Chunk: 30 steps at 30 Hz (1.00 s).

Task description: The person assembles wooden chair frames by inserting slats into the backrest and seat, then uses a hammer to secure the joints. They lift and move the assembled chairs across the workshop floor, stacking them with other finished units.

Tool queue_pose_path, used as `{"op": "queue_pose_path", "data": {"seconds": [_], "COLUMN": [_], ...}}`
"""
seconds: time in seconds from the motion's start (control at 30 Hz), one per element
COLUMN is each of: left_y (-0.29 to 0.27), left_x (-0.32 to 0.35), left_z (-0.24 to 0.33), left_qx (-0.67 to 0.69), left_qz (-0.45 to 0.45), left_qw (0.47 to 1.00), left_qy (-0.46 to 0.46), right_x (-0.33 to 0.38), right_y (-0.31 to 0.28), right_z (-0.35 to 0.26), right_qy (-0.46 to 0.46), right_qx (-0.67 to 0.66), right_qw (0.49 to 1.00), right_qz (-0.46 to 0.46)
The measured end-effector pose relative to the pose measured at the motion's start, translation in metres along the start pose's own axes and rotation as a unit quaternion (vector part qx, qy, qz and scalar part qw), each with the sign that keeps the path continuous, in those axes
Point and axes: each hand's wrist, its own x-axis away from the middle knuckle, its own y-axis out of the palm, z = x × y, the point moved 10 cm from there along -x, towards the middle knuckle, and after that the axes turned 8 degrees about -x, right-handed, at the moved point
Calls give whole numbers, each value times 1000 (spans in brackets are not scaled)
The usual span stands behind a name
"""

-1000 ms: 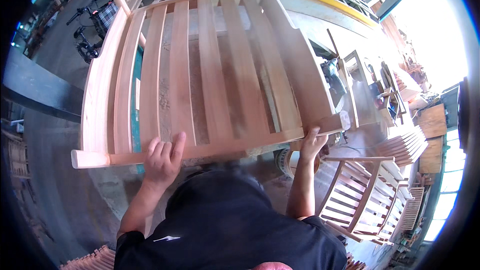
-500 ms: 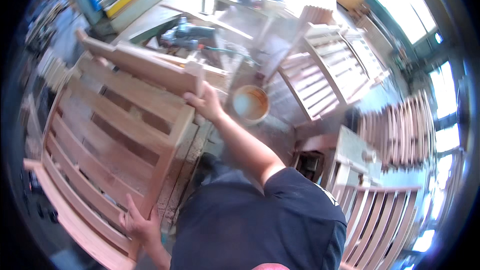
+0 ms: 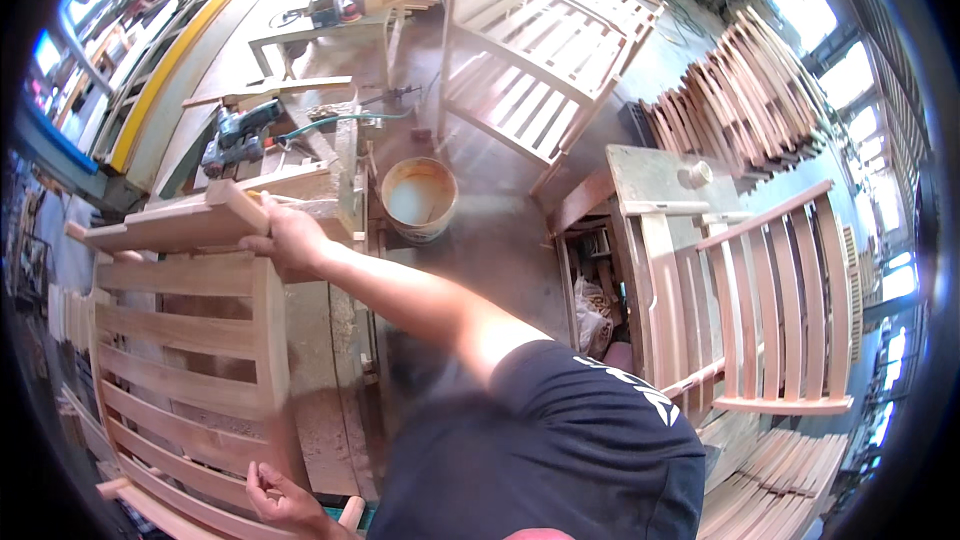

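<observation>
A person in a dark T-shirt (image 3: 560, 450) carries a slatted wooden chair frame (image 3: 185, 340) through a furniture workshop, seen from above. Nearest the camera, the left hand (image 3: 283, 503) curls around the frame's lower rail at the bottom edge of the view, its grip closed on the wood. Farther out, the right hand (image 3: 290, 240) reaches across the body and clamps the top rail, fingers wrapped over its edge, so the frame hangs at the person's left side, tilted and clear of the floor (image 3: 500, 230). Handling this well seems to call for both grips staying firm on solid rails rather than on the thin slats, and for the long frame being kept level enough to avoid the cluttered worktop (image 3: 330, 170) just beyond it, where a power tool (image 3: 238, 135) and a green hose (image 3: 350, 120) lie. A tan bucket (image 3: 420, 198) stands on the floor just past the right hand, close enough to be knocked by a swinging corner. To the right, another slatted frame (image 3: 760, 310) rests on a low stand; farther back sit a finished slatted chair (image 3: 545, 60) and a fanned stack of curved slats (image 3: 750, 100).
</observation>
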Motion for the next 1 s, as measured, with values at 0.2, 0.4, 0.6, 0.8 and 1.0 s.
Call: {"op": "queue_pose_path", "data": {"seconds": [0.2, 0.4, 0.6, 0.8, 1.0], "left_y": [48, 75, 38, -59, -106], "left_x": [0, 40, 103, 205, 262], "left_z": [140, 362, 568, 687, 680], "left_qx": [175, 435, 735, 737, 647], "left_qz": [-92, -280, -512, -632, -644], "left_qw": [973, 822, 349, -138, -408], "left_qy": [116, 239, 275, 196, 12], "right_x": [56, 232, 367, 454, 596], "right_y": [-16, -85, -243, -360, -378], "right_z": [25, 155, 232, 243, 198], "right_qy": [-7, 97, 306, 327, 469], "right_qx": [104, 91, 108, 39, -15], "right_qw": [979, 929, 929, 932, 784], "right_qz": [-175, -346, -182, 150, 406]}}
